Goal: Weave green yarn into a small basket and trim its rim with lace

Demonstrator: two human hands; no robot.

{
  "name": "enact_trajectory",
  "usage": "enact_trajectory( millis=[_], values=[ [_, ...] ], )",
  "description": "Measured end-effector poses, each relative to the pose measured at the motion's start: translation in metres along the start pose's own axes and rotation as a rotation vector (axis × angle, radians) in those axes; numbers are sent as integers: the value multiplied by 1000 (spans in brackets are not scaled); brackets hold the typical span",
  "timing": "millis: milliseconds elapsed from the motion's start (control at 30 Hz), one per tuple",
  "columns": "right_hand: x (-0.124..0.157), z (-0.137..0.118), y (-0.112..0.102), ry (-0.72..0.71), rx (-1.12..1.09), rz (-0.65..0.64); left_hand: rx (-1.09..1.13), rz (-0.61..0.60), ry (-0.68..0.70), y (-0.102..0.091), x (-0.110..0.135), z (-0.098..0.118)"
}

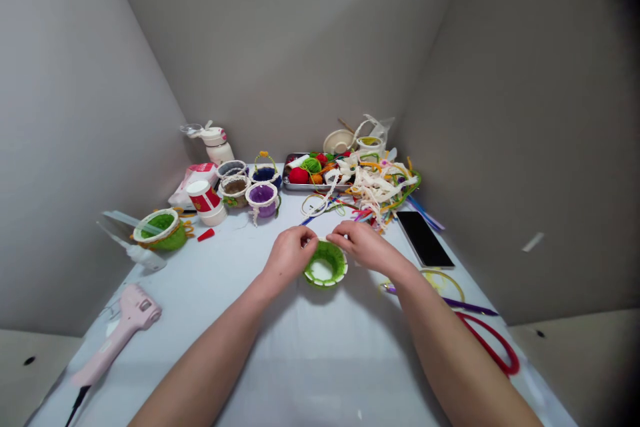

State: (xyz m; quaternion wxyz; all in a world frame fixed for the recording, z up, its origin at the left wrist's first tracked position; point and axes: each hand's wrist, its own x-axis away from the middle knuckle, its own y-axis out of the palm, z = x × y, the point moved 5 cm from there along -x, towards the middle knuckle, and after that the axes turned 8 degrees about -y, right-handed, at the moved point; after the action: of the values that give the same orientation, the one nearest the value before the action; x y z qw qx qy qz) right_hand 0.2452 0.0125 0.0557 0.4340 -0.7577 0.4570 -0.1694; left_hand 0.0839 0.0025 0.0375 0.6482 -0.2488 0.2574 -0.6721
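Note:
A small green yarn-wrapped cup [330, 255] with a notched white rim and a white bottom stands in front of me, tipped so that its inside shows. My left hand [290, 257] has its thumb and forefinger closed on the left back part of the rim. On the right back part, my right hand [364, 245] pinches the rim with its fingers bent inward. The fingertips nearly meet behind the cup, and what lies between them is too small to make out.
Left: a pink glue gun [117, 333], a green basket [170, 232] and a purple cup [263, 199]. Behind: a tray of yarn balls [299, 176] and a heap of yarn scraps [383, 187]. Right: a phone [425, 239], a purple pen [470, 307] and red-handled scissors [493, 343].

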Motion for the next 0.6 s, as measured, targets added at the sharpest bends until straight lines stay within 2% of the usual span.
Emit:
enact_trajectory(
  millis=[267, 600],
  values=[
    [13, 17, -20, 91, -86, -38, -14, 19, -41, -2, 0, -1],
    [16, 7, -15, 89, -15, -150, -36, 8, -51, -5, -1, 0]
  ],
)
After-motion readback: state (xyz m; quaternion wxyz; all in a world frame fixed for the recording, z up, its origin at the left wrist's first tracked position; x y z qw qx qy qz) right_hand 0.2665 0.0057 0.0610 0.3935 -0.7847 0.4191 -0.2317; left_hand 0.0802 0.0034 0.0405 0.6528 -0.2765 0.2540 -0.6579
